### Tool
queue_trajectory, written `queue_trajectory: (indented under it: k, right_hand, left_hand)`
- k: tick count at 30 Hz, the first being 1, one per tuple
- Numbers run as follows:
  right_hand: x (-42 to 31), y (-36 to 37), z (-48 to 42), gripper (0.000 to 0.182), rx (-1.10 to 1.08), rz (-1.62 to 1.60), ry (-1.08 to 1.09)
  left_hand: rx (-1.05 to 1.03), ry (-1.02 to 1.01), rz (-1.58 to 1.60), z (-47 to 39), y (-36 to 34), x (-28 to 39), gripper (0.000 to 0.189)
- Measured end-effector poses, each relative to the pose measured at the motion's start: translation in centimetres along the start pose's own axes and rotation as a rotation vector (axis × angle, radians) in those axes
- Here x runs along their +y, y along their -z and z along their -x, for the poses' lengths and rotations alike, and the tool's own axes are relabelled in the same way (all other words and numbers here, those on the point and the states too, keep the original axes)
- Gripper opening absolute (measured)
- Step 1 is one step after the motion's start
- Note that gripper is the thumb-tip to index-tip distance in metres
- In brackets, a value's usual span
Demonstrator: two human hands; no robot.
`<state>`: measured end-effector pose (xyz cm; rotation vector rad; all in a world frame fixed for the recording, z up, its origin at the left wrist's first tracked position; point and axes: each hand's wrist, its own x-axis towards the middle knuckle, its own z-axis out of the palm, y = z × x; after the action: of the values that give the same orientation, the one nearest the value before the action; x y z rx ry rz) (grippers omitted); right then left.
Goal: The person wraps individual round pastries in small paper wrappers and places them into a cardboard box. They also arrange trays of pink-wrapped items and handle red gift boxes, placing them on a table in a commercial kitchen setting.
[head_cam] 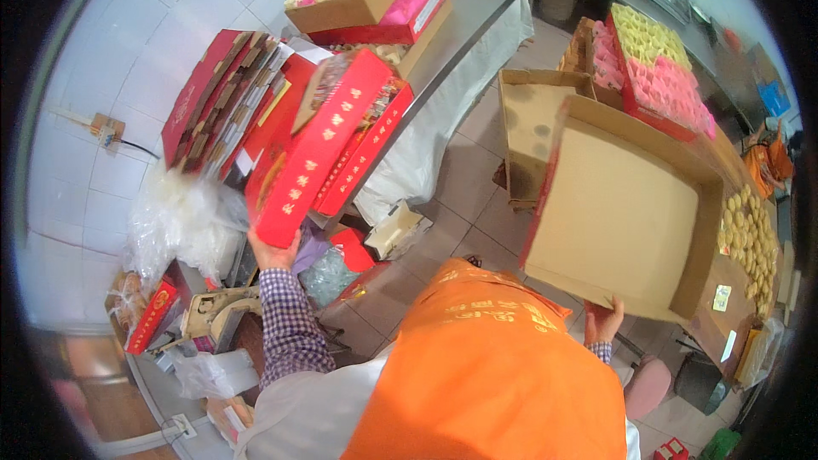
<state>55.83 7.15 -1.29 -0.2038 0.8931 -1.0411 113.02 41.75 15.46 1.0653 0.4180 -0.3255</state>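
My left hand [275, 252] grips the near end of a red cardboard box [323, 147] bearing writing, which is tilted over another red box [367, 153] on the metal table. My right hand [602, 321] holds the near edge of a large, shallow, open cardboard box [623, 204] with a plain brown inside; nothing lies in it. Left of the red box, a stack of flattened red cardboard [220, 102] leans by the tiled wall. Behind the box at my right, another shallow open cardboard box [537, 134] shows dark stains on its bottom.
Boxes with pink liners [399, 6] stand on the metal table [470, 25]. At right are pink and yellow moulded trays [668, 76] and a wooden table [716, 275] with many small pastries [748, 243]. Clear plastic bags [185, 223] hang at left; a pink stool seat [647, 386] is lower right.
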Motion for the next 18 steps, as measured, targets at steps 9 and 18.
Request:
queue_trajectory:
  k: [9,18]
  right_hand:
    - [1.3,-1.6,-1.5,0.039,-0.049,0.030,-0.118]
    - [3.1,-8.3,-5.0,0.046,0.096,0.136,-0.040]
  left_hand:
    - [-0.001,-0.013,0.156,2.0,3.1,0.8,0.057]
    - [-0.057,-0.027,0.298,1.8,3.2,-1.9,0.059]
